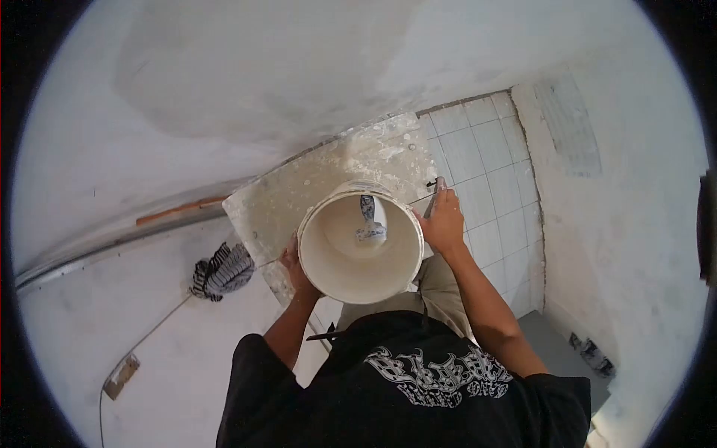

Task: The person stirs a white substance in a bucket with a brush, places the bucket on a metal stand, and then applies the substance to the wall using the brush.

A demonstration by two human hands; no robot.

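Observation:
A round white bucket (351, 280) is tilted so that I look into its mouth. Inside it, against the far wall, lies a putty knife (367, 216) with a dark patterned handle and a blade caked in white compound. My left hand (297, 270) grips the bucket's left side, its fingers partly hidden behind the wall. On the right, my right hand (446, 220) is closed around the handle of a trowel (439, 184), close against the bucket's rim. Most of the trowel's blade is hidden by the hand and bucket.
Under the bucket is a board (291, 201) splattered with dried compound. White floor tiles (485, 172) extend to the right wall. A striped cloth (222, 272) hangs at left above a wall box (122, 377) with a cable. A grey slab (549, 343) stands at lower right.

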